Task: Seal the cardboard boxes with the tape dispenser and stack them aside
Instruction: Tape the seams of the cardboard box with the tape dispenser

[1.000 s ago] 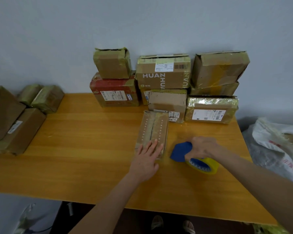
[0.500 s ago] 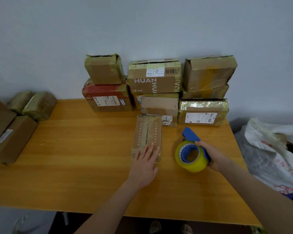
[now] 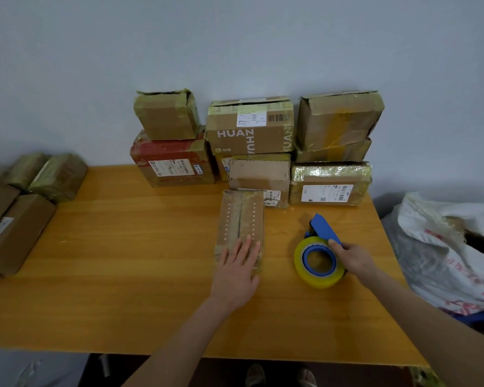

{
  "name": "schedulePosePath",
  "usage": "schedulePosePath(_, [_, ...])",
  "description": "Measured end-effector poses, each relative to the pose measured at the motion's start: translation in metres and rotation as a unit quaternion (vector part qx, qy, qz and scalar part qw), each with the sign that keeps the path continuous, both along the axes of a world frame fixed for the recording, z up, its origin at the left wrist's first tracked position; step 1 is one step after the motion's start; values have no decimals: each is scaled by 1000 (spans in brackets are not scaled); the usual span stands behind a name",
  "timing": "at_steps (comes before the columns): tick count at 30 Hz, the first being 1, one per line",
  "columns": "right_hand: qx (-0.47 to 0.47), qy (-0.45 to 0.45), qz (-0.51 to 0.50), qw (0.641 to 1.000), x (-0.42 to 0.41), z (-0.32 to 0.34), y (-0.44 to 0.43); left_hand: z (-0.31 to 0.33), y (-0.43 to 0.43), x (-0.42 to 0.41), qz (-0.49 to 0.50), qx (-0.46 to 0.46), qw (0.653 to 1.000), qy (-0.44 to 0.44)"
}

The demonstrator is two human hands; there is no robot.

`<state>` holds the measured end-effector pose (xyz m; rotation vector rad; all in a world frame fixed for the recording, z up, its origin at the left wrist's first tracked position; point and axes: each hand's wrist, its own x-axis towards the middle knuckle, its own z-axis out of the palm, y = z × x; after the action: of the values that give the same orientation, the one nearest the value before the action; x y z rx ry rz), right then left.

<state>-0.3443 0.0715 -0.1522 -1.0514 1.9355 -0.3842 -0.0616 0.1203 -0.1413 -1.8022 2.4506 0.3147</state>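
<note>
Left hand (image 3: 236, 270): flat, fingers (image 3: 246, 248) straight, pressing the narrow box (image 3: 242, 219) (near end) on the tabletop (image 3: 123, 261).
Right hand (image 3: 354, 258): fingers curled round the tape dispenser (image 3: 319, 252).

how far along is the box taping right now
Done: taped boxes are stacked along the wall, with other boxes at the left edge of the table. In hand: the left hand presses flat on the flat box mid-table, while the right hand grips the tape dispenser beside it, clear of the box. Left: running tape over this box, though its seam looks partly taped, then stacking it.
</note>
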Motion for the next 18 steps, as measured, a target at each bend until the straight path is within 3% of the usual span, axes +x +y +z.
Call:
schedulePosePath(2, [-12,73,31,997,3,4,-2,2,-1,1,-1,4,1000,20])
schedulePosePath(5, [-130,177,42,975,16,17,0,7,-1,10,15,-11,998,67])
schedulePosePath(7, [-214,179,76,957,40,26,6,11,0,22,52,-37,993,101])
schedulePosePath(10, [-289,165,206,920,89,30,25,11,3,41,100,-77,986,106])
schedulePosePath(14, [-276,188,384,861,143,22,37,0,10,45,29,-70,996,39])
schedulePosePath(18, [-224,223,471,824,160,7,37,-13,5,39,14,-24,999,29])
